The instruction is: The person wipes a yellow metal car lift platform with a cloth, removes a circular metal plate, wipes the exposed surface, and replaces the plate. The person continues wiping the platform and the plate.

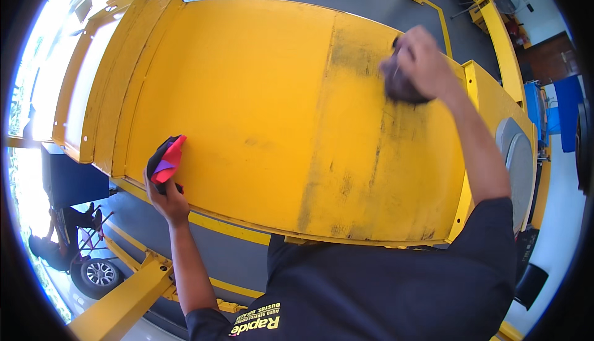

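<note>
A wide yellow metal ramp [247, 81] stretches across in front of me, with dark grimy smears over its right part. My right hand [424, 59] is closed on a dark cloth [403, 84] and presses it to the smeared surface near the far edge; hand and cloth are blurred by motion. At the near left edge, my left hand [168, 202] grips a bunched cloth [167, 163] in black, red and purple, held just above the ramp.
A raised yellow end plate [102, 75] bounds the ramp on the left. At right is a round grey pad [516, 161]. A wheel [99, 274] and a seated person [59, 242] are at lower left. Yellow posts [501, 44] stand at upper right.
</note>
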